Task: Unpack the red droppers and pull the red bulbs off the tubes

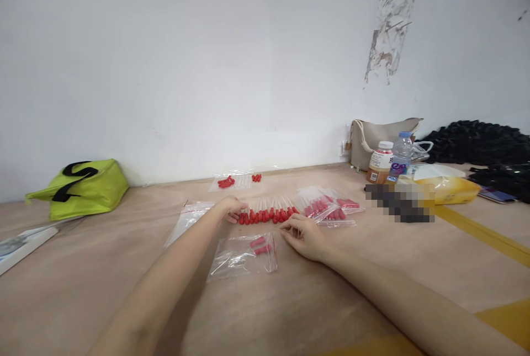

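**Asker:** What does the head camera show of the hands?

**Describer:** Two bare forearms reach out over a pale wooden floor. The left hand (229, 208) rests with its fingers curled on the left end of a row of clear droppers with red rubber bulbs (267, 213). The right hand (304, 237) lies palm down just near of the row's right end, fingers bent. Whether either hand pinches a dropper cannot be told.

**Asker:** And around them?

**Describer:** Between the hands, nearer the person, lies a clear zip bag holding two red-bulbed droppers (244, 254). Left of the row sits a stack of empty clear bags (188, 218), and right of it a cluster of filled clear bags (327, 204). A lime green fabric bag (80, 187) lies far left by the white wall. Far right stands a clear plastic water bottle (399, 157).
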The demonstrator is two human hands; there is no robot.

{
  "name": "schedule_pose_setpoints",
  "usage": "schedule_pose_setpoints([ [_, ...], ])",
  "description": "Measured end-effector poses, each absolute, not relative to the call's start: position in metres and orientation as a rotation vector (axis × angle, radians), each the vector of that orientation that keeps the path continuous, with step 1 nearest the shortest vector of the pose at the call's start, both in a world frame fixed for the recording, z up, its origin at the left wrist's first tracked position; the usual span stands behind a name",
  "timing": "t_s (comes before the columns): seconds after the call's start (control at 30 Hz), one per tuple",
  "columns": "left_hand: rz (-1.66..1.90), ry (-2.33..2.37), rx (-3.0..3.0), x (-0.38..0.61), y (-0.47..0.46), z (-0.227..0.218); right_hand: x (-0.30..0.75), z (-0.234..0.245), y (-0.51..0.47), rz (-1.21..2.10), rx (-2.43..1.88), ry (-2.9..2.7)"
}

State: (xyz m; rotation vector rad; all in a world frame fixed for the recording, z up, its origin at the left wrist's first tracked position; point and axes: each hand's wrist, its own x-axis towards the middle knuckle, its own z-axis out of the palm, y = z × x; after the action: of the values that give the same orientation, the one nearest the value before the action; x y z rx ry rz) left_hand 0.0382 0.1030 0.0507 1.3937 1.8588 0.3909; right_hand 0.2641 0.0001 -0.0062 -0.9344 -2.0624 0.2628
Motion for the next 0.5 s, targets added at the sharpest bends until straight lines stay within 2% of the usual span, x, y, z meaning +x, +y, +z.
schedule_pose_setpoints([
  [0.13,0.470,1.888,1.519,0.035,0.097,0.050,0.260,-0.002,-0.005,0.229,-0.972,-2.099],
  [0.27,0.693,1.841,1.816,0.028,0.060,0.048,0.256,0.003,-0.013,0.267,-1.041,-2.160],
  [0.4,0.805,1.477,2.243,0.010,-0.002,0.033,0.249,0.003,-0.015,0.356,-1.080,-2.177],
  [0.5,0.714,1.276,2.394,0.000,-0.034,0.016,0.243,0.002,-0.013,0.450,-1.083,-2.177],
])
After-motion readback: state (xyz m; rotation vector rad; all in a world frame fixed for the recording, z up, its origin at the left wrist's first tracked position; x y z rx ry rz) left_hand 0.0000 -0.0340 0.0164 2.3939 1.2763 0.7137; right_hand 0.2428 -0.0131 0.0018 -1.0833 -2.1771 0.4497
